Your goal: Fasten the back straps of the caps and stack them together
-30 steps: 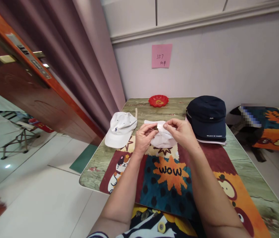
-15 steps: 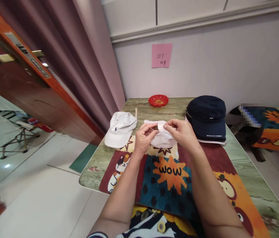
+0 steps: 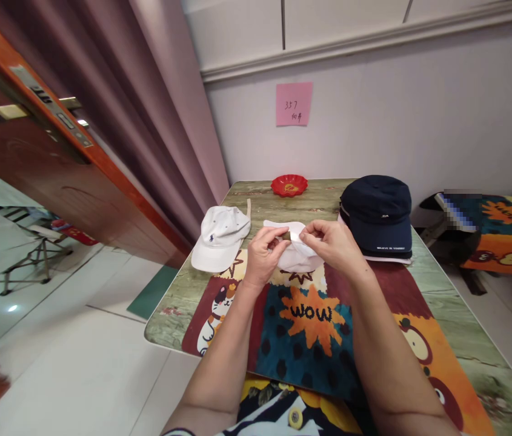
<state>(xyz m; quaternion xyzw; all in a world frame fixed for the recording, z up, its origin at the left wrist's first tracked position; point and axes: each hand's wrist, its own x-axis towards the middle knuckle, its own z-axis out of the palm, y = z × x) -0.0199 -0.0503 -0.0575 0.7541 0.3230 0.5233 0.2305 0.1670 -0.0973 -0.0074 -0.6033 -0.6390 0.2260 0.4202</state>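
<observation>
A pale, whitish cap [image 3: 300, 261] is between my hands above the patterned mat. My left hand [image 3: 265, 251] pinches one side of it at the strap opening, thumb and fingers together. My right hand [image 3: 331, 243] pinches the other side of the opening, its fingers covering part of the cap. To the left lies a white cap [image 3: 219, 237] with a small dark logo, its strap sticking up. A stack of caps with a navy one [image 3: 376, 209] on top stands to the right.
Behind the hands a red scalloped dish [image 3: 289, 185] sits near the table's back edge. The colourful mat [image 3: 283, 357] covers the table's front. A wooden door [image 3: 78, 181] and curtain stand at the left, a second table at the right.
Both hands keep nearly the same pinch on the cap, with only slight finger movement. The view has shifted slightly.
</observation>
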